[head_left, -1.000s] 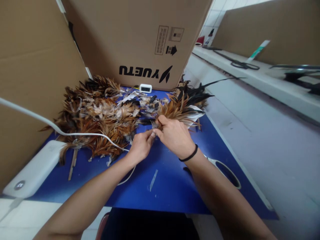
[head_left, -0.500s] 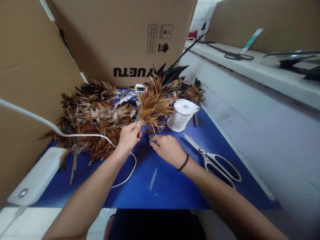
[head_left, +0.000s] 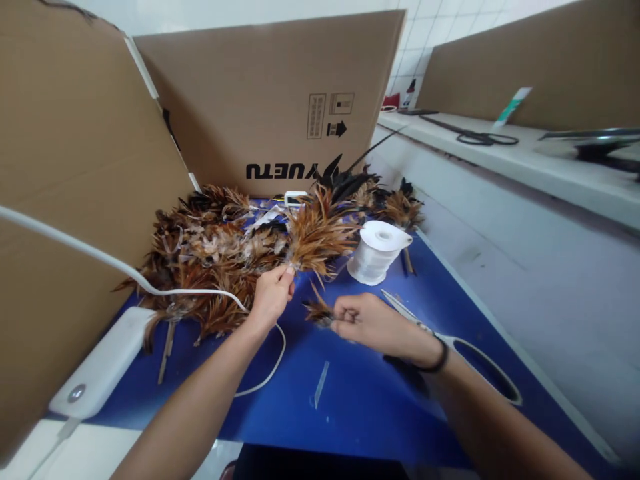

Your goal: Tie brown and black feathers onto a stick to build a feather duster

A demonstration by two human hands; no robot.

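My left hand (head_left: pixel 274 293) pinches the base of a bundle of orange-brown feathers (head_left: pixel 323 233), which fans up and to the right with dark plumes at its far end. Closed around a small tuft of brown feathers (head_left: pixel 319 311) is my right hand (head_left: pixel 373 323), apart from the bundle and nearer to me. Behind my right hand stands a white spool of ribbon (head_left: pixel 376 257). Metal scissors (head_left: pixel 487 367) lie under and beside my right wrist, partly hidden by it. A heap of brown feathers (head_left: pixel 210 253) covers the table to the left of my left hand.
A white power bank (head_left: pixel 103 363) lies at the left of the blue table (head_left: pixel 280 427), and a white cable (head_left: pixel 115 263) crosses over the feathers. Cardboard panels (head_left: pixel 260 100) stand at the back and left. Black scissors (head_left: pixel 487 139) and a glue tube (head_left: pixel 513 107) are on the right-hand ledge.
My right hand has moved right and toward me, away from the bundle, with the small tuft in it. My left hand keeps its pinch on the bundle. The view has tilted up.
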